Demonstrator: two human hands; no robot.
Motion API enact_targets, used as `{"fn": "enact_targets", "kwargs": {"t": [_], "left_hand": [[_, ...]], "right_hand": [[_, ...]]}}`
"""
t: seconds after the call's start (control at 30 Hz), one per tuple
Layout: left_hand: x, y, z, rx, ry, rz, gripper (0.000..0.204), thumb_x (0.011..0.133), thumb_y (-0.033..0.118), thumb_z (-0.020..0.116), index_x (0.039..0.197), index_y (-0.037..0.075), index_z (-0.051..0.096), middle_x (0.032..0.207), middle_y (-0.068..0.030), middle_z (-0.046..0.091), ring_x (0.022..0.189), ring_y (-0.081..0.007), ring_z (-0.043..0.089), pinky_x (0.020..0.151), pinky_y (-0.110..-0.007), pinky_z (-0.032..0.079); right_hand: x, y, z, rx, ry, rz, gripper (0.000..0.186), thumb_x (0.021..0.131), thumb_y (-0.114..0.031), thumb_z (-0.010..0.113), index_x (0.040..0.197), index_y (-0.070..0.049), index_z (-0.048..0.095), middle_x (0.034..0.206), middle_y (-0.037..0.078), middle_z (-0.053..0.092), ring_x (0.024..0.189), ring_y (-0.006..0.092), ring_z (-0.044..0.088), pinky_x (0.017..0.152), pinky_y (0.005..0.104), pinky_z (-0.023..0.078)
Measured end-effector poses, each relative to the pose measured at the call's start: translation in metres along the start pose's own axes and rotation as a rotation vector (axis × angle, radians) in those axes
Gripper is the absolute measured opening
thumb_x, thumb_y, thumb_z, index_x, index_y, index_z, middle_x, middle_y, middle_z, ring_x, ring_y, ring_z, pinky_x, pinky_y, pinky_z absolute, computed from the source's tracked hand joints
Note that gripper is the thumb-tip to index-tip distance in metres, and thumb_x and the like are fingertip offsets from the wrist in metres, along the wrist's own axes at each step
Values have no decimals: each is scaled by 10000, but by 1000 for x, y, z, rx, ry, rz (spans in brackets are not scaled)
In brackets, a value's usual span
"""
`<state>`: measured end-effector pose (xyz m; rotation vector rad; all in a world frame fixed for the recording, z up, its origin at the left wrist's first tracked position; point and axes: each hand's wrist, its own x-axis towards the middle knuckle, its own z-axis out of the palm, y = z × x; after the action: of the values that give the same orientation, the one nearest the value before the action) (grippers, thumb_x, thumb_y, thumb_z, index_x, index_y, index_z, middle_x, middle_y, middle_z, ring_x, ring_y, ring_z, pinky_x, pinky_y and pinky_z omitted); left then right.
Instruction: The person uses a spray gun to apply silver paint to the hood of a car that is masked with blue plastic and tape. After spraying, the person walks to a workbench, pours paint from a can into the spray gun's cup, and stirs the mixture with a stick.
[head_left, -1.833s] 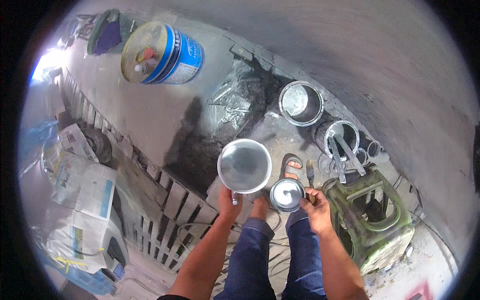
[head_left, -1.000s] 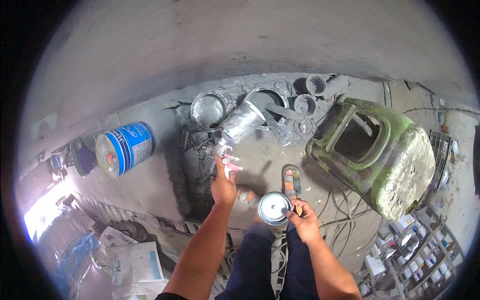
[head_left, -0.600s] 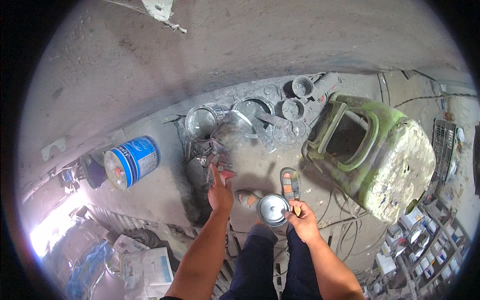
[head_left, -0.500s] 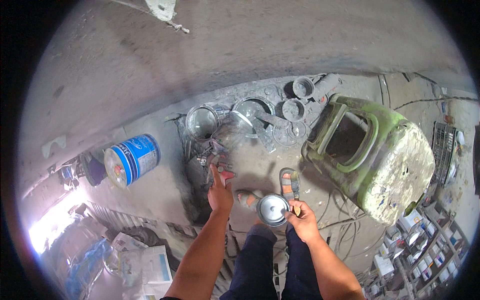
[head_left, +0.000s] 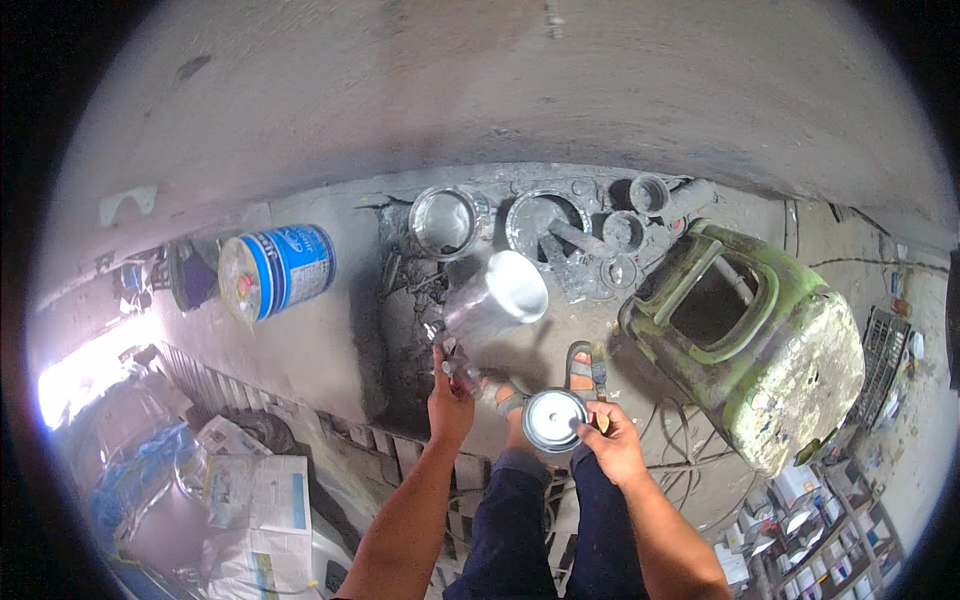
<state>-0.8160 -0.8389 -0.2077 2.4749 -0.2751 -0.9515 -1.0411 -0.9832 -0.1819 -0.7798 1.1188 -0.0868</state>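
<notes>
The silvery metal cup [head_left: 495, 300], which half a second ago lay out of the left hand [head_left: 450, 400] among the paint tins, is now lifted again by its handle, tilted above the sandalled feet, mouth turned toward the green plastic stool [head_left: 745, 340]. The left fingers [head_left: 447, 362] are clenched round the handle. Left of the stool, the right hand [head_left: 612, 445] grasps a small round tin [head_left: 553, 420], fingers curled on its rim.
</notes>
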Motion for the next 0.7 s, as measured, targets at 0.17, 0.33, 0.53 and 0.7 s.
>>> {"fn": "enact_targets", "kwargs": {"t": [0.17, 0.33, 0.53, 0.7], "left_hand": [[-23, -55, -7, -233, 69, -51, 476, 875, 182, 635, 1281, 53, 423, 861, -34, 607, 748, -108, 560, 722, -260, 445], [-16, -149, -22, -708, 147, -193, 210, 891, 184, 621, 1038, 59, 537, 942, -19, 554, 823, -134, 574, 720, -283, 472], [6, -197, -71, -813, 85, -596, 329, 858, 435, 624, 921, 128, 525, 694, -27, 561, 524, -136, 511, 442, -272, 382], [6, -220, -86, -640, 222, -626, 342, 856, 457, 608, 831, 129, 515, 598, -11, 501, 424, -122, 460, 372, -282, 341]], "right_hand": [[-6, 0, 11, 20, -31, 29, 298, 805, 37, 645, 1086, -6, 555, 936, -17, 569, 835, 69, 519, 770, 217, 433], [-11, 21, 27, -109, -83, 30, 262, 819, 27, 642, 1065, -3, 560, 977, 11, 609, 885, 85, 555, 804, 240, 452], [-24, 45, 51, -71, -82, -18, 288, 814, 48, 626, 1087, 5, 545, 988, 21, 604, 897, 90, 551, 817, 244, 449], [-40, 70, 67, -111, -54, -2, 320, 812, 56, 614, 1118, 8, 533, 965, 11, 585, 855, 82, 542, 778, 225, 447]]}}
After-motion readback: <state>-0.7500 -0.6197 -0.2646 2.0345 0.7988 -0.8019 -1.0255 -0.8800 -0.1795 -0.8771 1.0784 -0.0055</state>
